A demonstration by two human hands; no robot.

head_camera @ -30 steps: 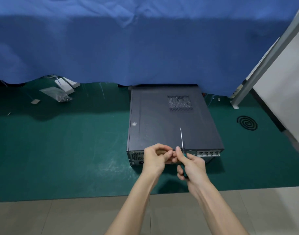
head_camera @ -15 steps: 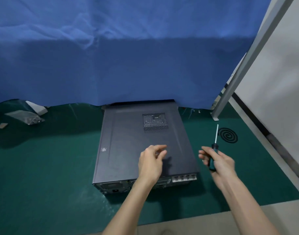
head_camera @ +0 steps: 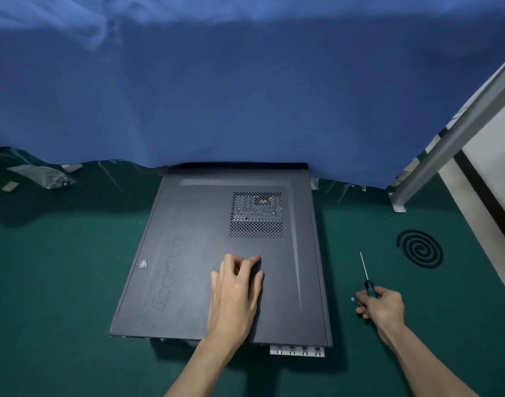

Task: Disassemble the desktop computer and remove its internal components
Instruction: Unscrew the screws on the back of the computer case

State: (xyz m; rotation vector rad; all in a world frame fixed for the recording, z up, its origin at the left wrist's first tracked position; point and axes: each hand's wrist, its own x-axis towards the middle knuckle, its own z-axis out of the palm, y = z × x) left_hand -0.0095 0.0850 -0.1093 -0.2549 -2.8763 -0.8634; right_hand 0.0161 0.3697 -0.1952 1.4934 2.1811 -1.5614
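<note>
Touching matte flat case (head_camera: 188, 267), gripping slim screwdriver (head_camera: 369, 287)

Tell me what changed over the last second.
The left grip moved from the rear edge onto the side panel. The right grip carried the screwdriver off to the right, over the mat. The computer stayed put, panel still on.

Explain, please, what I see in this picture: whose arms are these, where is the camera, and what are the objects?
The camera sits on a person's head and looks down, so the two bare arms are that person's own. The left hand rests on a dark desktop computer lying flat on a green mat. The right hand grips a thin screwdriver beside it. A black spiral coil lies further right; a blue cloth hangs behind.
</note>
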